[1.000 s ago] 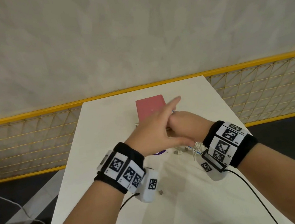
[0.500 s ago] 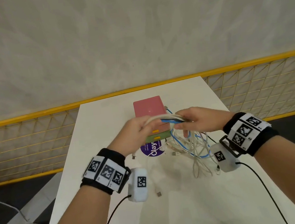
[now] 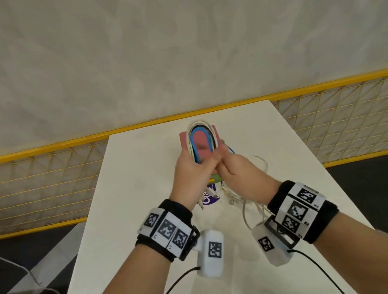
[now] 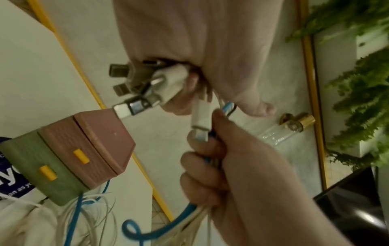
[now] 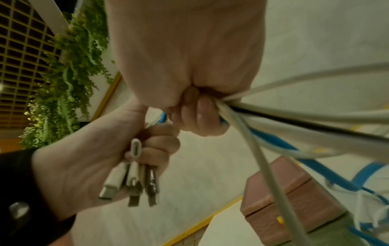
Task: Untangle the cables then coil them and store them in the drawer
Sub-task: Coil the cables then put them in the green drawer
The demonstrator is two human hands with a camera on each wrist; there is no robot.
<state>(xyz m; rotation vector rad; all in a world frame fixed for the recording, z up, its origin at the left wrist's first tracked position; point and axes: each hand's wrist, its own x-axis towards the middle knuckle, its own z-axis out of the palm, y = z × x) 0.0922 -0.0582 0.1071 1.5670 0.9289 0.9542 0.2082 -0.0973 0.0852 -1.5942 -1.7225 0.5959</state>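
Observation:
A bundle of white, blue and black cables (image 3: 191,144) forms a tall loop above the small pink-and-green drawer box (image 3: 183,139). My left hand (image 3: 188,170) grips the loop's base, with several plug ends (image 4: 147,86) sticking out of its fist. Pressed against it, my right hand (image 3: 239,173) grips the same cables (image 5: 273,114) just beside it. The slack (image 3: 250,203) trails down to the table under my right wrist. In the wrist views the drawer box (image 4: 90,141) (image 5: 294,191) shows two shut drawers with yellow handles.
A narrow white table (image 3: 147,215) holds a purple round sticker (image 3: 207,196) in front of the box. Behind and beside the table runs a yellow mesh fence (image 3: 44,187). A white cord (image 3: 4,260) lies on the dark floor at the left.
My hands went from crossed low over the table, to pulled apart with cables stretched between them, to pressed together. The cables now stand in one upright loop over the box.

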